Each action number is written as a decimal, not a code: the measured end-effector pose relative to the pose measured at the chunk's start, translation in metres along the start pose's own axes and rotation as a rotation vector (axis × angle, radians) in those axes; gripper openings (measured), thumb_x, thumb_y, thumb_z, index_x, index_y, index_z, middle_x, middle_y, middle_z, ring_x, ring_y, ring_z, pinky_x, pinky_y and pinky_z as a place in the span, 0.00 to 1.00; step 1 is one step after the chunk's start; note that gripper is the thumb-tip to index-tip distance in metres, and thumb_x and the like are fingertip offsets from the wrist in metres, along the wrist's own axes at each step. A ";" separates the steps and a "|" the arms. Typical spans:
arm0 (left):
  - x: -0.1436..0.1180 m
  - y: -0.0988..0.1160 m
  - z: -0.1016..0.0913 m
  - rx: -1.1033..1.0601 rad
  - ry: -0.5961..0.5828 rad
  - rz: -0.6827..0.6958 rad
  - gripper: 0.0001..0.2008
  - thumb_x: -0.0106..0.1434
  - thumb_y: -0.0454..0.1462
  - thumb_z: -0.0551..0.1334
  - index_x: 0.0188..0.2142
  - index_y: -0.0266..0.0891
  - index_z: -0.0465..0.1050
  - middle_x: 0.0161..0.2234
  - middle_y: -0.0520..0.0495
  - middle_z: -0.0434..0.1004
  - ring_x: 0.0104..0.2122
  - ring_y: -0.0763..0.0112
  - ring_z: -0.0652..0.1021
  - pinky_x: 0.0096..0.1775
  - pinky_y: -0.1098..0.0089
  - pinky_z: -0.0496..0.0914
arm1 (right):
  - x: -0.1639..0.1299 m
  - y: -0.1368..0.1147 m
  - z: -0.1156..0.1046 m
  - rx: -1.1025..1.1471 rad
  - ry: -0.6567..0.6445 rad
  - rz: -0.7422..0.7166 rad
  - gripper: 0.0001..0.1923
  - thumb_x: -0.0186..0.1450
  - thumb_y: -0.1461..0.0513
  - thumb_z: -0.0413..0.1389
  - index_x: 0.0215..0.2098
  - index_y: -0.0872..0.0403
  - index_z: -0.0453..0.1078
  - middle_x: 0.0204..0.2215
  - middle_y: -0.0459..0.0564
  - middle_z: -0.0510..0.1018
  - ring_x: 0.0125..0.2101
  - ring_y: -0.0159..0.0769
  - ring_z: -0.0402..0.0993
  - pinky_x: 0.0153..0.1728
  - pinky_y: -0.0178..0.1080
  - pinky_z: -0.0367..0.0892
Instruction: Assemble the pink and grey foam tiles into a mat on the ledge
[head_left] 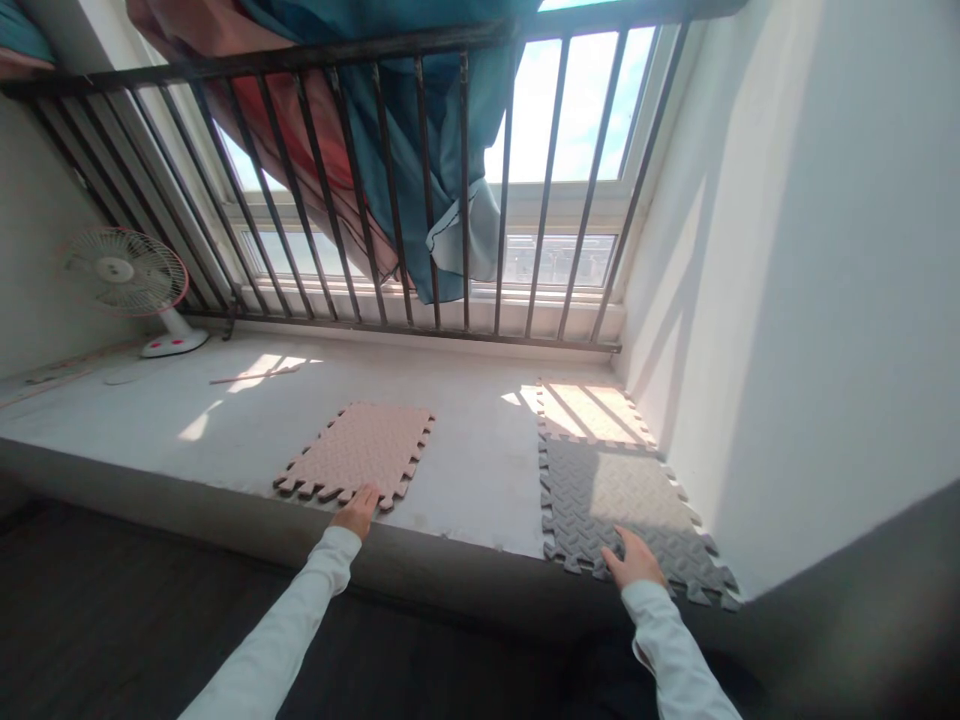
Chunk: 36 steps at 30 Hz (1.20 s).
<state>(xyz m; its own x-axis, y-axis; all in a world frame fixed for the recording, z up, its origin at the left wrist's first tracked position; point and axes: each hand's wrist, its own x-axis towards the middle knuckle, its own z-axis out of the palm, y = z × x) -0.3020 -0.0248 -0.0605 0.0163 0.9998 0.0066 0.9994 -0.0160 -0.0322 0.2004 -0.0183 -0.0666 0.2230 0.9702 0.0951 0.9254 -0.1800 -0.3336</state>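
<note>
Hands rest flat and released: the left hand [358, 510] touches the near edge of a pink foam mat [358, 452] at lower centre, the right hand [632, 558] presses a grey foam mat [626, 505] at lower right, joined to a second pink tile [592, 412] beyond. Both mats lie near the ledge [480, 440] lip, so a careless pull could likely slide one off. No containers show; a fan [127, 280] stands upper left

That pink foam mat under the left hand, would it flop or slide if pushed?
The pink foam mat looks thin and light, so it would probably slide easily on the smooth ledge. Lifted by its toothed edge near the left hand, it would likely bend a little.
</note>
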 end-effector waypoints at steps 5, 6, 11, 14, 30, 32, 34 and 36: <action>-0.003 0.005 0.001 0.004 0.035 -0.026 0.26 0.52 0.23 0.45 0.49 0.34 0.65 0.52 0.39 0.64 0.53 0.64 0.64 0.53 0.64 0.61 | -0.001 -0.007 -0.004 -0.006 -0.011 0.023 0.22 0.56 0.60 0.44 0.47 0.56 0.64 0.46 0.54 0.70 0.46 0.40 0.65 0.44 0.41 0.62; -0.004 0.006 0.002 0.012 0.056 -0.032 0.26 0.52 0.24 0.45 0.49 0.33 0.65 0.52 0.39 0.64 0.53 0.64 0.64 0.52 0.65 0.61 | -0.001 -0.008 -0.004 -0.003 -0.017 0.024 0.22 0.56 0.60 0.44 0.47 0.57 0.64 0.46 0.54 0.70 0.46 0.40 0.65 0.44 0.41 0.62; -0.006 0.009 0.001 0.025 0.056 -0.030 0.26 0.53 0.24 0.44 0.50 0.34 0.65 0.53 0.40 0.64 0.53 0.65 0.63 0.52 0.65 0.61 | -0.001 -0.013 -0.005 -0.007 -0.029 0.026 0.22 0.56 0.60 0.45 0.47 0.58 0.65 0.47 0.56 0.69 0.46 0.41 0.65 0.43 0.41 0.63; -0.006 0.008 -0.002 0.033 -0.004 -0.025 0.26 0.53 0.25 0.44 0.50 0.33 0.64 0.53 0.40 0.63 0.53 0.64 0.63 0.52 0.65 0.62 | -0.001 -0.013 -0.005 -0.021 -0.031 0.016 0.22 0.56 0.60 0.45 0.47 0.57 0.65 0.46 0.55 0.70 0.46 0.40 0.66 0.44 0.40 0.63; 0.037 0.068 -0.066 0.081 -0.271 0.166 0.18 0.54 0.28 0.53 0.42 0.45 0.71 0.49 0.46 0.69 0.51 0.65 0.65 0.48 0.62 0.60 | -0.001 -0.009 -0.009 -0.001 -0.055 0.007 0.21 0.56 0.60 0.44 0.46 0.55 0.66 0.46 0.52 0.70 0.46 0.39 0.65 0.44 0.40 0.62; 0.044 0.073 -0.069 0.117 -0.307 0.153 0.18 0.55 0.27 0.51 0.38 0.44 0.73 0.48 0.44 0.70 0.50 0.64 0.66 0.47 0.60 0.61 | -0.002 -0.010 -0.014 -0.001 -0.120 0.025 0.22 0.55 0.60 0.45 0.47 0.55 0.65 0.47 0.52 0.70 0.47 0.39 0.65 0.45 0.39 0.62; 0.049 0.075 -0.072 0.130 -0.323 0.153 0.18 0.55 0.27 0.49 0.36 0.42 0.74 0.46 0.42 0.71 0.49 0.62 0.67 0.45 0.59 0.62 | -0.003 -0.012 -0.019 -0.007 -0.157 0.044 0.22 0.55 0.60 0.46 0.47 0.56 0.65 0.47 0.53 0.69 0.48 0.39 0.64 0.45 0.39 0.62; 0.052 0.075 -0.075 0.142 -0.337 0.158 0.18 0.55 0.26 0.48 0.34 0.41 0.75 0.44 0.41 0.72 0.48 0.62 0.67 0.44 0.59 0.63 | -0.006 -0.015 -0.023 -0.014 -0.148 0.057 0.22 0.55 0.61 0.46 0.47 0.55 0.66 0.47 0.52 0.70 0.48 0.39 0.64 0.45 0.39 0.62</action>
<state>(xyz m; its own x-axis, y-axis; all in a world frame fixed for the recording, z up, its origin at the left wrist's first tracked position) -0.2236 0.0256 0.0120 0.1345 0.9318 -0.3372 0.9707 -0.1923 -0.1441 0.1924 -0.0248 -0.0406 0.2283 0.9716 -0.0626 0.9171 -0.2362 -0.3210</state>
